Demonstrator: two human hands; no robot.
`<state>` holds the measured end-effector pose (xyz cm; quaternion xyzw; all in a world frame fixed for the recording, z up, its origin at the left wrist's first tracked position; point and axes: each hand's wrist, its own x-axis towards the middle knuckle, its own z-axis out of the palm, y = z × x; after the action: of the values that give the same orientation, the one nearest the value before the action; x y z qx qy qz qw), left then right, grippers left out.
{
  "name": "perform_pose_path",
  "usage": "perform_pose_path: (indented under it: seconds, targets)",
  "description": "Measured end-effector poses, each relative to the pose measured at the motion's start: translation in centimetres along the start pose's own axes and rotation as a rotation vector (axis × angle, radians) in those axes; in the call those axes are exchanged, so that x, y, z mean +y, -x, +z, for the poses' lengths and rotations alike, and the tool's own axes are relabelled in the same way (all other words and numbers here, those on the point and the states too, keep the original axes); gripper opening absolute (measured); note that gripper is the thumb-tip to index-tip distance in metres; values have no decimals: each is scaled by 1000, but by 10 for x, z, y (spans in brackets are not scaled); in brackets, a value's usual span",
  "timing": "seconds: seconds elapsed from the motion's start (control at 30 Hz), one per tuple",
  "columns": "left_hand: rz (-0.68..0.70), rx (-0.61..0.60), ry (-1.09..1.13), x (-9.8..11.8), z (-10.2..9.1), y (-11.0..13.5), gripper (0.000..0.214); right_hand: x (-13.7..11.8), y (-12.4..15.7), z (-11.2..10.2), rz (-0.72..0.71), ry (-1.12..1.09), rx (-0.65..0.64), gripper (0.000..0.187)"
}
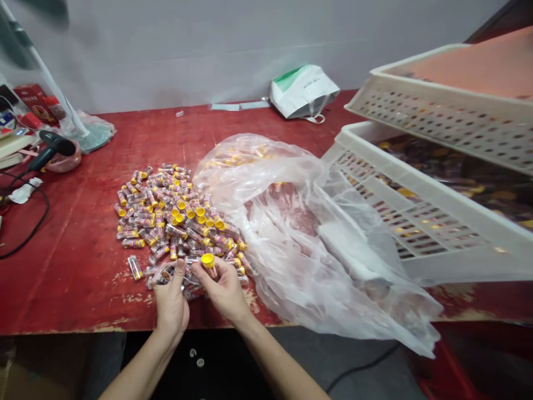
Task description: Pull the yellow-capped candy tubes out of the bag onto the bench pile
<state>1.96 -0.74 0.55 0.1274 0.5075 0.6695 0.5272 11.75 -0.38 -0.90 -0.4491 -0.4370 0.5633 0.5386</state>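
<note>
The yellow caps (207,260) topped clear tubes (134,268), the scuffed tabletop (70,278) was red with pale patches, the crate (433,119) was cream with rows of dark holes, and the white bag (303,91) had a green corner

A clear plastic vial (209,268) with a yellow cap stands upright in the right grip (222,289), just beside a loose heap of matching capped vials (169,214) lying every which way on the red desk (70,266)
</note>
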Motion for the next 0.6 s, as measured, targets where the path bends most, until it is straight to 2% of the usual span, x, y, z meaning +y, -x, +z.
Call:
perform_pose_path:
  seconds: [0.07,0.13,0.27,0.4,0.5,0.6]
  targets:
    - [-43,22,15,2,0,0,44,-4,2,-7,27,-141,-40,38]
    - [-96,26,25,4,1,1,46,-8,9,-17,-31,-206,-24,34]
    - [-133,3,47,4,3,5,43,-12,30,-28,-161,-175,24,25]
    - [-154,-28,50,1,4,9,41,-13,38,-19,-250,-101,66,21]
    - [-169,-73,34,1,2,11,39,-7,39,-13,-344,-19,147,33]
    - [-231,-174,17,3,-2,14,36,3,43,-17,-555,180,207,50]
